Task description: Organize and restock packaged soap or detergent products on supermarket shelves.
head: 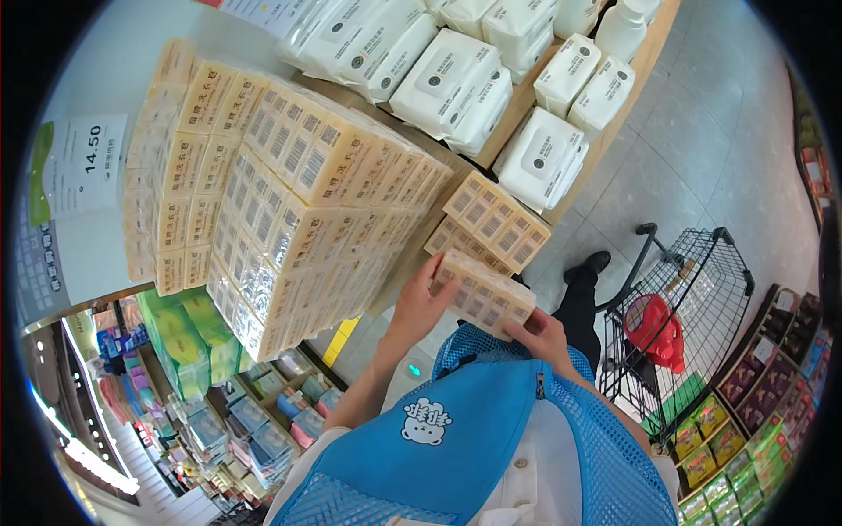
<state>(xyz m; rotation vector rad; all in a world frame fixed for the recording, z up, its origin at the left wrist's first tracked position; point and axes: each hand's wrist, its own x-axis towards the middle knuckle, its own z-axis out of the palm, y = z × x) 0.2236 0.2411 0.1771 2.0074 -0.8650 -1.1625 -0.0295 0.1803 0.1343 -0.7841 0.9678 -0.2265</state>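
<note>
Held in front of the blue mesh vest is a shrink-wrapped multipack of laundry soap bars (487,299) with a row of printed codes on its face. My left hand (421,302) grips its left end, thumb on the face. At the lower right end, my right hand (543,335) has hold of a corner. Just beyond it, two more soap multipacks (498,220) lie on the corner of the wooden display, one overlapping the other. To the left rises a tall stack of the same cream soap packs (289,217), partly under clear film.
White wipe packs (447,79) line the wooden display (618,125) at the back. A wire shopping cart (691,315) holding a red jug (658,332) stands at right, near a person's black-clad leg (579,309). A price sign (89,164) stands left; stocked shelves (250,407) lie lower left.
</note>
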